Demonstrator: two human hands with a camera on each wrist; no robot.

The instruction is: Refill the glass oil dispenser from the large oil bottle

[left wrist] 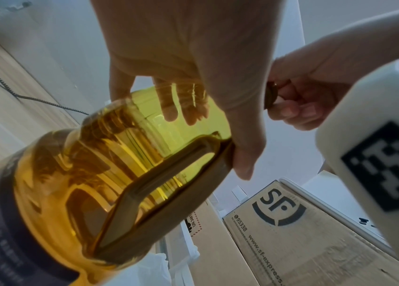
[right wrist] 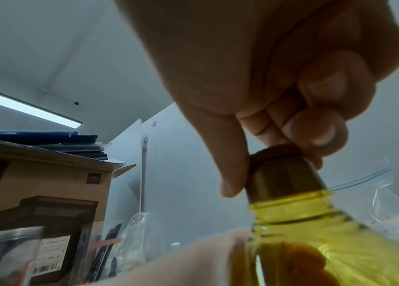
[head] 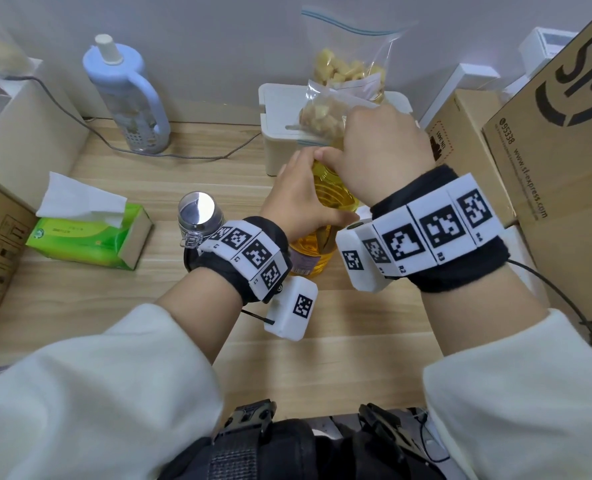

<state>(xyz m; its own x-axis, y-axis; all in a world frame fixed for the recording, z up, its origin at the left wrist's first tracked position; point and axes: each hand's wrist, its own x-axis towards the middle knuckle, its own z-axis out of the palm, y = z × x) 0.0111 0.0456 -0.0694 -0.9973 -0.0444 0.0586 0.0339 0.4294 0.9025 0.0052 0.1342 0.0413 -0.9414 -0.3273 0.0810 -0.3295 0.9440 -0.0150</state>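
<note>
Presently on the wooden counter (head: 197, 174), counted:

- One large oil bottle (head: 325, 188), clear yellow plastic with a moulded handle, standing at centre, nearly full of oil. One brown cap (right wrist: 276, 170) on its neck.
- One glass oil dispenser (head: 199, 216) with a shiny metal top, upright, just left of the bottle, partly hidden behind the left wrist.
- Two hands. Left hand (head: 294, 199): fingers (left wrist: 168, 108) wrapped round the bottle's upper shoulder, thumb against the handle side. Right hand (head: 381, 150): fingers (right wrist: 315, 131) curled over the cap, thumb and fingertips gripping its sides.
- One green tissue box (head: 90, 237), near left, one tissue raised.
- One pale blue handled bottle (head: 128, 95), far left, by the wall.
- One white lidded bin (head: 280, 133), far centre, behind the oil bottle.
- Two clear bags of yellowish pieces (head: 350, 77) on and behind the bin.
- Two cardboard boxes (head: 557, 140) in plain sight at right, the nearer printed "SF".
- One grey cable (head: 170, 154) along the far edge.
</note>
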